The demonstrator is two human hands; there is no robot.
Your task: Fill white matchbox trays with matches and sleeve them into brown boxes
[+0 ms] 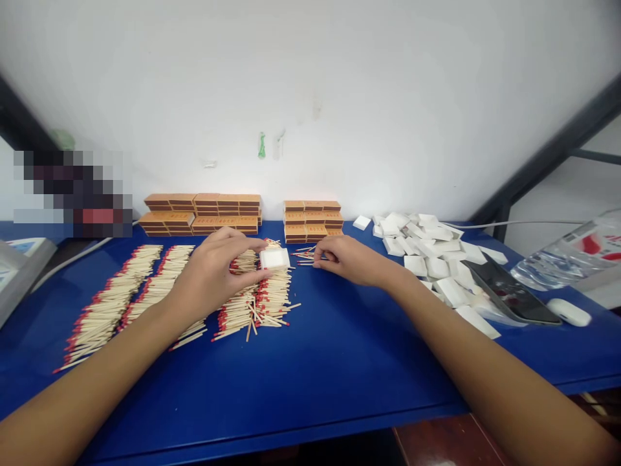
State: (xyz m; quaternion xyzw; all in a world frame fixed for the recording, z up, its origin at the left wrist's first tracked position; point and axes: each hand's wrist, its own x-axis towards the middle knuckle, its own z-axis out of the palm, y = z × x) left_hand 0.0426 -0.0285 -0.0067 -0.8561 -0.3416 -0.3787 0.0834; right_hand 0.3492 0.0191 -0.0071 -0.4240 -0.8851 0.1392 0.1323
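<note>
My left hand (216,272) grips a small white matchbox tray (275,259) between thumb and fingers, above the rows of matches. Under and around it lie red-tipped matches (274,298), some scattered crosswise at the near end. To the right, my right hand (342,259) has its fingertips pinched together at a few loose matches (304,254) on the blue table (330,362). Longer rows of matches (111,298) stretch to the left, partly covered by my left forearm.
Stacked orange matchboxes (226,223) and a smaller stack of matchboxes (313,220) stand against the wall. A heap of white trays (436,252) lies right, beside a phone (514,291), a white case (568,312) and a plastic bottle (572,252). A cable (72,262) runs at left.
</note>
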